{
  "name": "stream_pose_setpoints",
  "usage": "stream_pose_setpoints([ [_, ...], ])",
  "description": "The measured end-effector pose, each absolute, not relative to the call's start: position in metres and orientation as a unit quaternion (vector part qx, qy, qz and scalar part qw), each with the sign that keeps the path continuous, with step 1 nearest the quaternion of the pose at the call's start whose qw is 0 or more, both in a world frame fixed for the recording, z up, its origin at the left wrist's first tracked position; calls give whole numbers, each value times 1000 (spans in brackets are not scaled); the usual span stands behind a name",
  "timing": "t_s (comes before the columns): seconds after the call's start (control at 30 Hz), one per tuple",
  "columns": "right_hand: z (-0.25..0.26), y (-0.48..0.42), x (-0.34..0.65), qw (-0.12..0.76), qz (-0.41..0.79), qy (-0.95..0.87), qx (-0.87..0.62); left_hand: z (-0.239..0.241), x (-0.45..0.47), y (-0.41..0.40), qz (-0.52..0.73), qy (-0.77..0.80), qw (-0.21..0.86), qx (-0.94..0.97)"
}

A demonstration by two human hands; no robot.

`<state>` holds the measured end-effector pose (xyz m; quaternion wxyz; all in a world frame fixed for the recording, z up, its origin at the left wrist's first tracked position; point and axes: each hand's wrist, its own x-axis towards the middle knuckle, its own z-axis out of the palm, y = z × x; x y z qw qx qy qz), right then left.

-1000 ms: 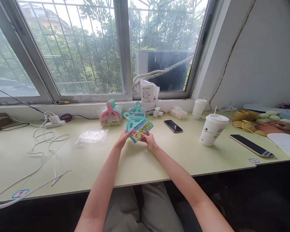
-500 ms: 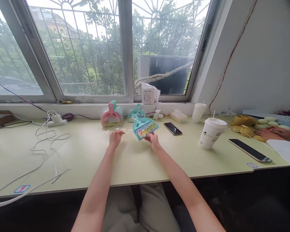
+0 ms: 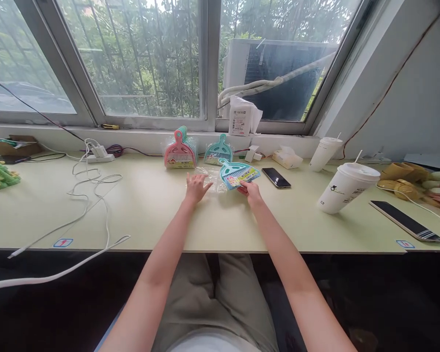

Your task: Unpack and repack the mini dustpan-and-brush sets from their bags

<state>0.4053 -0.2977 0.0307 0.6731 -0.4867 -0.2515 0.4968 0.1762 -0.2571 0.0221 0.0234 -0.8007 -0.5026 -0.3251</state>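
"How many dustpan sets are there?"

"One turquoise plastic dustpan and brush set (image 3: 238, 174) in the right hand (image 3: 252, 192), a second turquoise dustpan set in clear wrapping (image 3: 219, 151) behind it, and one pink plastic dustpan set (image 3: 179, 150) fronting a stack of green ones. I can't count that stack."

"And the rest on the counter (image 3: 223, 230)?"

"Two white lidded cups with straws: a nearer cup (image 3: 346, 188) and a farther cup (image 3: 325, 154). One black phone (image 3: 276, 177), and one longer black flat device (image 3: 406, 221) at the right."

"How does the held set look?"

"Tilted, handle up and to the left, with holes below the handle, a row of bristles across it and a bright printed yellow card along the lower edge."

"And each grip?"

"The right is clamped on the card edge, thumb in front. The left hand (image 3: 197, 188) has its fingers spread apart at one crumpled clear plastic bag (image 3: 215, 182). Whether they touch it, I can't tell."
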Motion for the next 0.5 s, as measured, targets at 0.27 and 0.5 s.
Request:
stream_pose_setpoints([
  [0.27,30,-300,408,671,498,-208,-509,16,186,-254,-244,-522,39,-816],
  [0.5,32,-304,404,642,512,-255,-510,18,191,-257,-181,-511,25,-840],
])
